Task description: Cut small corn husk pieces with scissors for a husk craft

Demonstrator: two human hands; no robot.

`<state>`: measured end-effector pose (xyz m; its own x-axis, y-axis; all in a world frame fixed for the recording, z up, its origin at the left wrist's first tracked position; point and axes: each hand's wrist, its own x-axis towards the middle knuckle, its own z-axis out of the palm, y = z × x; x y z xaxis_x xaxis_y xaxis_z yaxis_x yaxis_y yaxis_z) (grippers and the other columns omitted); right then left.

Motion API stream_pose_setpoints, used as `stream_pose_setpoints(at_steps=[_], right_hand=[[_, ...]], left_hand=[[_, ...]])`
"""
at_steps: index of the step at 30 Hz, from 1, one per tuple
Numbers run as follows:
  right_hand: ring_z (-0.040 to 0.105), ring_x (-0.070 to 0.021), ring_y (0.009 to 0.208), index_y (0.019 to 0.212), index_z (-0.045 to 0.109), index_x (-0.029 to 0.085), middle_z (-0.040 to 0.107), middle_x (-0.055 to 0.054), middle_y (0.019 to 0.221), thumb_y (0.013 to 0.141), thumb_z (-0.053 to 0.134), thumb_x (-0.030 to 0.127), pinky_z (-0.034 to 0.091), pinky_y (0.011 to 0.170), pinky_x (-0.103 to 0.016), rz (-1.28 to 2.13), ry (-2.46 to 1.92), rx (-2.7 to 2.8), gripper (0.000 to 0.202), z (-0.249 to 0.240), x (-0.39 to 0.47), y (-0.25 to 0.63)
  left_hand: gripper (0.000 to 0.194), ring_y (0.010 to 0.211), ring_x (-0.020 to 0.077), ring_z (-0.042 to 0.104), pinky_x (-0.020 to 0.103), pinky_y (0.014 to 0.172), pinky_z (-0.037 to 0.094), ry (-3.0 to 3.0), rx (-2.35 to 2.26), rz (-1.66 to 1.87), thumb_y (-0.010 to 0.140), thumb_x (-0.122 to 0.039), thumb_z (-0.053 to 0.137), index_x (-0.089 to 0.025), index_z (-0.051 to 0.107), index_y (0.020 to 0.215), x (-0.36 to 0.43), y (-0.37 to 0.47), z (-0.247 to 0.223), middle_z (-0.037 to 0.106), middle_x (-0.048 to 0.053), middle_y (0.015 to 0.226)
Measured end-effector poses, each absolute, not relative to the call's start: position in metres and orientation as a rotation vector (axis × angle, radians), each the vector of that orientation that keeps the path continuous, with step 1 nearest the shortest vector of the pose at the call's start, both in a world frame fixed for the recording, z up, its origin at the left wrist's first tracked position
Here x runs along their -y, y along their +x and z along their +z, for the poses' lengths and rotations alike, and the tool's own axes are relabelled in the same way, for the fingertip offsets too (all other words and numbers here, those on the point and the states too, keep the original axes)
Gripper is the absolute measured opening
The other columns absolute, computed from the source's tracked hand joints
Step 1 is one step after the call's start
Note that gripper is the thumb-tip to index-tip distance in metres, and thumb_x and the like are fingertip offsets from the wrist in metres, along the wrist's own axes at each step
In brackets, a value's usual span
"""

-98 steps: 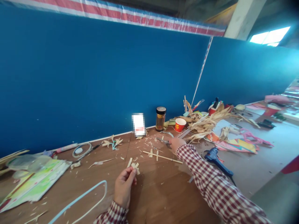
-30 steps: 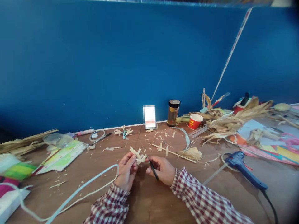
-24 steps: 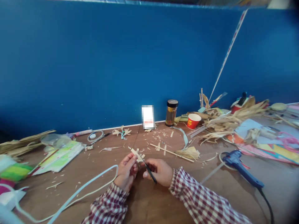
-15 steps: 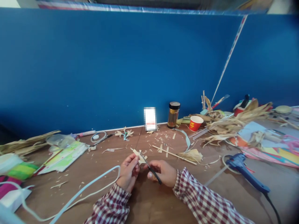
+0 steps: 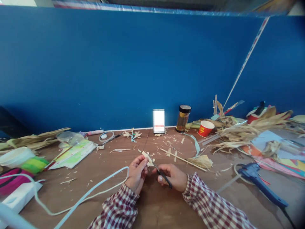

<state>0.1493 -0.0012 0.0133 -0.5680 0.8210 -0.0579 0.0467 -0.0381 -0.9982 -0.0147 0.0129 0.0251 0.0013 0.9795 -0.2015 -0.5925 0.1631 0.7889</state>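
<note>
Between the thumb and fingers of my left hand (image 5: 137, 171) is a small pale piece of dried husk (image 5: 145, 155). My right hand (image 5: 173, 176) is closed on dark-handled scissors (image 5: 164, 176), whose blades point up and left against the husk piece. Whether the blades are parted is too small to tell. Just beyond my hands lie a thin wooden stick (image 5: 183, 160), a dried husk leaf (image 5: 201, 161) and scattered pale trimmings. A little husk flower tied with light blue (image 5: 132, 135) lies farther back.
At the right is a blue glue gun (image 5: 260, 183) with its cord. A lidded jar (image 5: 183, 118), a red paper cup (image 5: 206, 128) and heaped corn husks (image 5: 257, 128) stand along the back. A white cable (image 5: 95, 184) and a power strip (image 5: 22, 197) are at the left.
The whole view has shifted, so table items and both hands appear farther right. My hands keep the same hold on the husk piece and scissors.
</note>
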Motion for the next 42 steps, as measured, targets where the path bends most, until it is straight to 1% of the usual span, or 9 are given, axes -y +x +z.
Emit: stream_pose_setpoints(at_steps=[7,12,20,29,35,42], right_hand=[[0.047,-0.0085,0.052,0.100,0.060,0.017,0.052,0.002,0.065,0.068,0.063,0.048,0.045,0.055,-0.023,1.663,-0.946,1.645,0.045,0.0184,0.0019,0.1493],[0.048,-0.0093,0.054,0.103,0.060,0.018,0.053,0.002,0.065,0.067,0.064,0.046,0.047,0.055,-0.025,1.653,-0.959,1.664,0.045,0.0157,0.0011,0.1501],[0.047,-0.0085,0.052,0.100,0.060,0.017,0.051,0.003,0.063,0.069,0.064,0.044,0.046,0.053,-0.023,1.656,-0.972,1.655,0.042,0.0145,0.0007,0.1498],[0.049,-0.0086,0.051,0.098,0.060,0.016,0.052,0.002,0.063,0.070,0.062,0.046,0.045,0.051,-0.022,1.620,-1.029,1.698,0.041,0.0169,0.0013,0.1495],[0.048,-0.0080,0.049,0.097,0.060,0.015,0.052,0.003,0.060,0.067,0.065,0.045,0.041,0.049,-0.020,1.633,-1.055,1.671,0.042,0.0193,0.0019,0.1489],[0.048,-0.0079,0.049,0.099,0.061,0.017,0.050,0.004,0.059,0.070,0.063,0.044,0.039,0.048,-0.019,1.615,-1.067,1.686,0.039,0.0130,0.0013,0.1491]], left_hand=[[0.033,0.037,0.0014,0.038,0.012,0.035,0.029,0.572,-0.914,1.340,0.049,-0.024,0.078,-0.012,0.058,0.073,-0.0135,-0.0145,0.0250,0.052,-0.006,0.049],[0.032,0.037,0.0011,0.038,0.012,0.035,0.030,0.586,-0.911,1.339,0.050,-0.024,0.078,-0.012,0.058,0.072,-0.0135,-0.0150,0.0241,0.052,-0.006,0.050],[0.030,0.037,0.0007,0.039,0.012,0.035,0.030,0.556,-0.893,1.352,0.050,-0.021,0.078,-0.012,0.059,0.071,-0.0155,-0.0156,0.0206,0.055,-0.005,0.052],[0.031,0.036,0.0016,0.037,0.012,0.035,0.028,0.559,-0.909,1.338,0.051,-0.025,0.078,-0.012,0.059,0.072,-0.0146,-0.0151,0.0216,0.049,-0.007,0.044],[0.028,0.038,0.0009,0.038,0.011,0.036,0.028,0.579,-0.876,1.330,0.055,-0.023,0.076,-0.012,0.058,0.073,-0.0146,-0.0168,0.0175,0.051,-0.007,0.047],[0.029,0.038,0.0002,0.039,0.011,0.035,0.029,0.566,-0.886,1.344,0.055,-0.022,0.076,-0.011,0.058,0.075,-0.0157,-0.0162,0.0166,0.053,-0.005,0.052]])
